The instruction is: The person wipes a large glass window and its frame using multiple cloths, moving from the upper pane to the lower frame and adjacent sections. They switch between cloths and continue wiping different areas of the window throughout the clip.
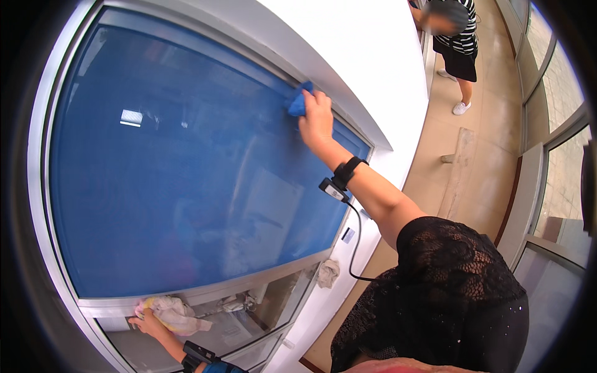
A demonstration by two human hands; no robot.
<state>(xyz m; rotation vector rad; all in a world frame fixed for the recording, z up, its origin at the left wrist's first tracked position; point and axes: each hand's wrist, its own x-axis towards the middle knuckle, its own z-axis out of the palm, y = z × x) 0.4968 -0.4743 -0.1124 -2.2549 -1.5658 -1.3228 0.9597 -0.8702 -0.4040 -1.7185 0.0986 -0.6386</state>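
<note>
My right hand (318,116), a black band with a small cabled device on its wrist, presses a crumpled blue cloth (298,100) to the upper right edge of a large blue window pane (177,163). At the lower left, my left hand (150,322) is closed on a whitish cloth (175,316) with pink and yellow patches, against the metal rail (205,291) under the blue pane. Its wrist also bears a black strapped device. The fingertips are partly hidden in the cloths.
A beige crumpled cloth (329,274) lies on the white sill (312,303). Beneath the blue part is a clear glass pane (233,326). Along the corridor at right stand a wooden bench (459,163) and, farther off, a person (459,46) in a striped top. Glazed frames line the far side.
</note>
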